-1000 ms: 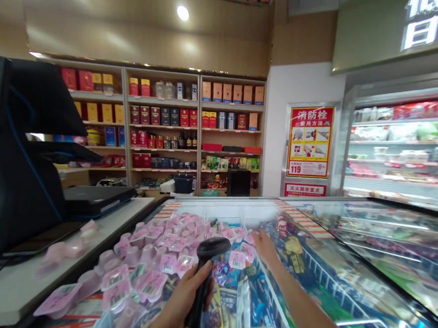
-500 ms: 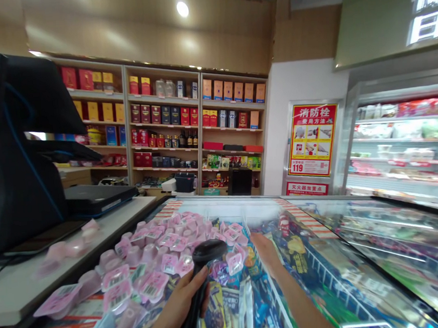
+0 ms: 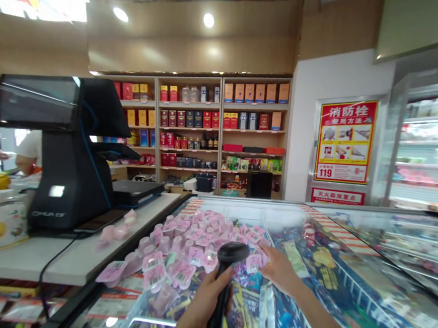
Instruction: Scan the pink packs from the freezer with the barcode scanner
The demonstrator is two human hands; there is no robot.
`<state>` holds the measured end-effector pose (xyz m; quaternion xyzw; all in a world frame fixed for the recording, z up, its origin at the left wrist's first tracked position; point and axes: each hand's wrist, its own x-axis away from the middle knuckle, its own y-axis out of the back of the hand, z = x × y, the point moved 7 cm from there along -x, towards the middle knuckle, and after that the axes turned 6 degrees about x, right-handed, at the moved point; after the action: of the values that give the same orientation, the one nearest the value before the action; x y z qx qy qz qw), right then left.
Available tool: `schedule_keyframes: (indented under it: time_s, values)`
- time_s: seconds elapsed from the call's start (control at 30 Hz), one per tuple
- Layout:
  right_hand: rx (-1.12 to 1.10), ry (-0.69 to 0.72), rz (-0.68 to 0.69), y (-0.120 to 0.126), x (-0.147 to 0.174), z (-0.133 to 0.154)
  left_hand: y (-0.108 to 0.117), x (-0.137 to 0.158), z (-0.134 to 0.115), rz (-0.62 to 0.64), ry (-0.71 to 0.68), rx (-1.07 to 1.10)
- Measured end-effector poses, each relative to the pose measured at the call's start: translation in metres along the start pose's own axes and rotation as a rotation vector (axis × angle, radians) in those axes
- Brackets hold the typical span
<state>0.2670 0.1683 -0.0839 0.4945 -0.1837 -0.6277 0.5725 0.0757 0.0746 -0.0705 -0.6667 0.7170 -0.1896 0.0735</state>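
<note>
My left hand is wrapped round the handle of a black barcode scanner with a yellow part low on its grip. The scanner's head faces away from me, over the freezer's glass top. Just right of it, my right hand has its fingers closed at a small pink cup with a printed label. Its fingertips are partly hidden by blur. Many more pink sealed cups lie heaped on the glass, to the left of and beyond the scanner, several with barcodes facing up.
Under the glass, the chest freezer holds bagged goods in wire baskets. At left, a black checkout terminal stands on a white counter, with a few pink cups at its edge. People are partly visible behind it. Stocked shelves line the back wall.
The view has swung left, showing more of the counter and terminal. My right hand has come left onto a pink cup beside the scanner. My left hand still holds the scanner.
</note>
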Motion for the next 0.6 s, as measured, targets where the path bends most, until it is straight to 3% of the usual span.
schedule_keyframes:
  time_s: [0.27, 0.43, 0.6]
  values:
    - [-0.166, -0.01, 0.057, 0.017, 0.001, -0.003, -0.021, 0.011, -0.018, 0.08, -0.028, -0.031]
    - [-0.362, -0.132, -0.15, 0.041, 0.0, -0.02, -0.03, 0.007, -0.02, 0.164, 0.006, -0.114]
    - [-0.373, -0.131, -0.278, 0.052, -0.002, -0.023, -0.052, 0.006, -0.024, 0.235, 0.003, -0.101]
